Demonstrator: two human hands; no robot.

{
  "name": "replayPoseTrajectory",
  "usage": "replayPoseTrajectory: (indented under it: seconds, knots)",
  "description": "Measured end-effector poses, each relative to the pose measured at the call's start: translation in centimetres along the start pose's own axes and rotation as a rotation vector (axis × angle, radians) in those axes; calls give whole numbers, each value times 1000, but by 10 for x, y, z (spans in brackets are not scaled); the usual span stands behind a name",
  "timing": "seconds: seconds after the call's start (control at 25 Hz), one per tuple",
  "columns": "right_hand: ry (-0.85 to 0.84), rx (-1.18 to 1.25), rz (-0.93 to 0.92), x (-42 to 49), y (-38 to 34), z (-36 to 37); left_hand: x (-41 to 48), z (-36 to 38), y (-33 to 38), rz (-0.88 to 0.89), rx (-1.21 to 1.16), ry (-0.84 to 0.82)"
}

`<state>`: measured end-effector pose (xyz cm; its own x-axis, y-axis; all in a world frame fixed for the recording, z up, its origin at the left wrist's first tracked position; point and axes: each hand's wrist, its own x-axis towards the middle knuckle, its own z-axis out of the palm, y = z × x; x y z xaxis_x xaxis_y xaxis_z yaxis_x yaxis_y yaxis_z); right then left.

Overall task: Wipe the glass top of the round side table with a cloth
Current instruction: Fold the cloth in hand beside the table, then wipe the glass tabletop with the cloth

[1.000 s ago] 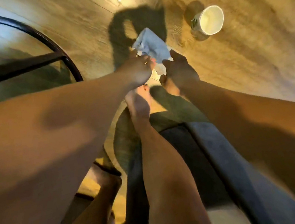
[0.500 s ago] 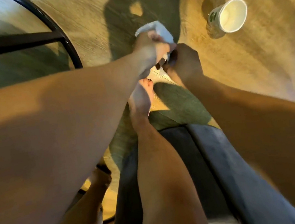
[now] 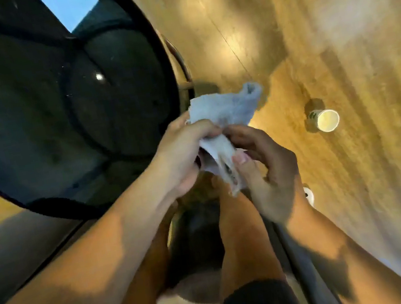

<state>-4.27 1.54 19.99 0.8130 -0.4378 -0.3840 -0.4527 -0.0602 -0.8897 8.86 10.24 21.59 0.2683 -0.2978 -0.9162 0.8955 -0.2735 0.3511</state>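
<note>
The round side table [image 3: 30, 127] fills the upper left, its dark glass top ringed by a black metal rim, with frame bars showing through the glass. A pale blue-white cloth [image 3: 224, 113] is bunched in the air just right of the rim. My left hand [image 3: 183, 152] grips the cloth's left part with curled fingers. My right hand [image 3: 265, 165] pinches its lower end between thumb and fingers. Both hands are above the floor, beside the table rather than over the glass.
A white paper cup [image 3: 325, 120] lies on its side on the wooden floor [image 3: 332, 23] to the right. My bare legs and dark shorts fill the bottom centre. A grey surface [image 3: 12, 252] runs along the lower left, and a small white object [image 3: 309, 196] sits behind my right wrist.
The view has swung so the table's glass top now fills the upper left. Both hands have come up and nearer with the cloth, now bunched between them.
</note>
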Motion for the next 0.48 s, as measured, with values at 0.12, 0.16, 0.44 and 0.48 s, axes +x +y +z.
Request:
replayPoseTrajectory:
  seconds: [0.12, 0.16, 0.44, 0.48]
  knots:
    - [70, -117, -17, 17, -17, 30, -30, -75, 0, 60, -178, -11]
    - [27, -139, 40, 24, -21, 47, -40, -102, -6, 68, -237, -32]
    - [-463, 102, 319, 32, -64, 145, -82, -220, -58, 213, -429, 58]
    - [-448, -35, 173, 32, -69, 155, -85, -231, -61, 232, -358, 94]
